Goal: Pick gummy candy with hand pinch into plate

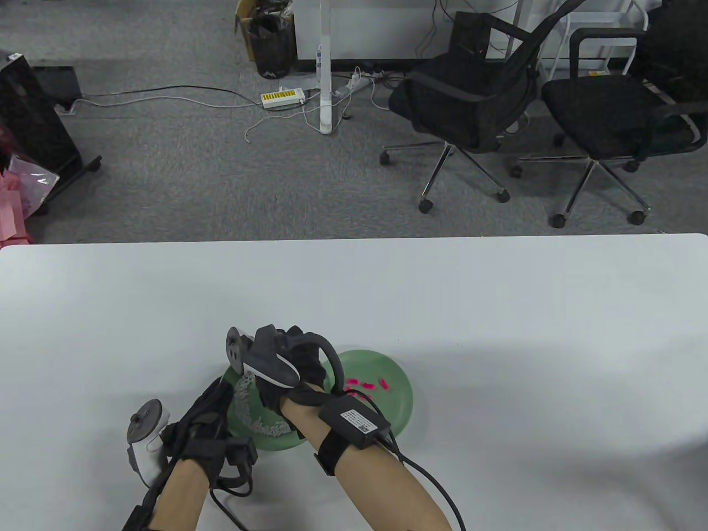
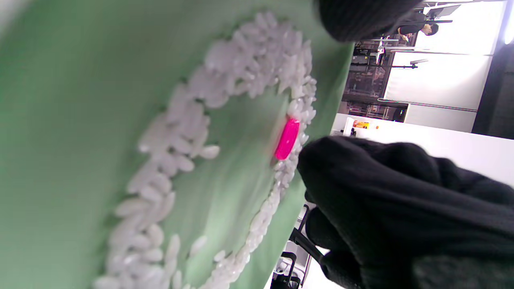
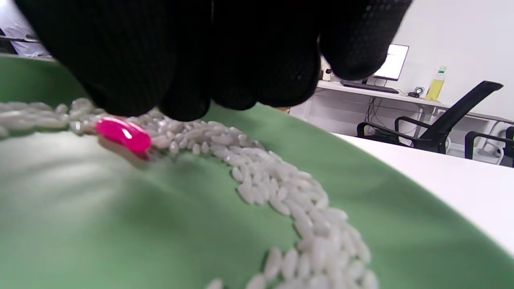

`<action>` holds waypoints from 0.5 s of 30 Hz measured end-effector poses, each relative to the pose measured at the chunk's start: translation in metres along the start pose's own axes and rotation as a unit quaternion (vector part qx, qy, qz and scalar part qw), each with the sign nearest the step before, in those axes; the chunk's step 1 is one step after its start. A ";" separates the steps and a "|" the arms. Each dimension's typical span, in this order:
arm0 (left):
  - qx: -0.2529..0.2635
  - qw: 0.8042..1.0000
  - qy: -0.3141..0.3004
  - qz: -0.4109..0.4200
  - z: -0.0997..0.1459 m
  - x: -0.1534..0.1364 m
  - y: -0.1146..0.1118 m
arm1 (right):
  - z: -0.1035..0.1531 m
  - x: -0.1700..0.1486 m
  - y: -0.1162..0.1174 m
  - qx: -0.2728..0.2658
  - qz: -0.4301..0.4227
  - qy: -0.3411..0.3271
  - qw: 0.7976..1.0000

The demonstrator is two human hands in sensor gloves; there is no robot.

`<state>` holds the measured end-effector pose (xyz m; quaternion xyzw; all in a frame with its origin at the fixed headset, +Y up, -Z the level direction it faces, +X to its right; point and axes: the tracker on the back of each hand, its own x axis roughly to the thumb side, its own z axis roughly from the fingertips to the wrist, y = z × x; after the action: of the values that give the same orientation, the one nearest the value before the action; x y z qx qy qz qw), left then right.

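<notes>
A green plate [image 1: 260,437] with a ring of white rice [image 1: 246,404] lies near the table's front edge. One pink gummy [image 3: 122,134] lies on the rice ring; it also shows in the left wrist view [image 2: 287,138]. My right hand [image 1: 279,381] reaches across over this plate. Its gloved fingertips [image 3: 120,88] hang bunched just above the gummy without holding it. My left hand [image 1: 221,404] is at the plate's left rim, with one fingertip [image 2: 361,16] at the rim. A second green plate [image 1: 401,406] to the right holds several pink gummies [image 1: 368,383].
The two plates overlap or touch where my right forearm crosses them. Cables trail from both wrists toward the front edge. The white table [image 1: 498,310] stretches far and right of the plates. Office chairs stand on the floor beyond the table.
</notes>
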<state>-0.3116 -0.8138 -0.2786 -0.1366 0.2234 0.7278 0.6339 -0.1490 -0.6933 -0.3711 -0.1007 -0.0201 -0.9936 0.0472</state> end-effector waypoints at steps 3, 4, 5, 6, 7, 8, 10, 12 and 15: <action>-0.003 1.000 -0.001 -0.001 0.001 0.001 -0.002 | -0.001 0.003 0.004 0.009 0.004 -0.006 1.000; 0.000 1.000 -0.002 -0.004 0.000 0.001 -0.001 | -0.002 0.003 0.004 0.010 0.007 -0.008 1.000; 0.001 1.000 -0.002 -0.006 0.001 0.001 -0.002 | -0.001 0.003 0.004 0.013 0.008 -0.009 1.000; 0.000 1.000 -0.001 -0.004 0.000 0.000 -0.001 | -0.001 0.004 0.005 0.014 0.007 -0.011 1.000; 0.000 1.000 0.000 -0.002 0.000 0.000 -0.001 | -0.001 0.005 0.006 0.014 0.005 -0.015 1.000; 0.000 1.000 0.001 0.001 0.000 0.000 0.001 | -0.001 0.006 0.007 0.012 0.005 -0.017 1.000; -0.001 1.000 0.001 0.002 0.000 -0.001 0.001 | 0.000 0.008 0.007 0.006 0.012 -0.023 1.000; 0.001 1.000 0.000 0.002 0.000 -0.001 0.001 | 0.004 0.009 0.006 0.003 0.016 -0.027 1.000; 0.001 1.000 -0.001 0.002 -0.001 -0.001 0.001 | 0.005 0.012 0.007 -0.003 0.027 -0.032 0.999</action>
<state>-0.3125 -0.8152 -0.2786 -0.1342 0.2237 0.7290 0.6328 -0.1587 -0.7008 -0.3633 -0.1334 -0.0158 -0.9882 0.0731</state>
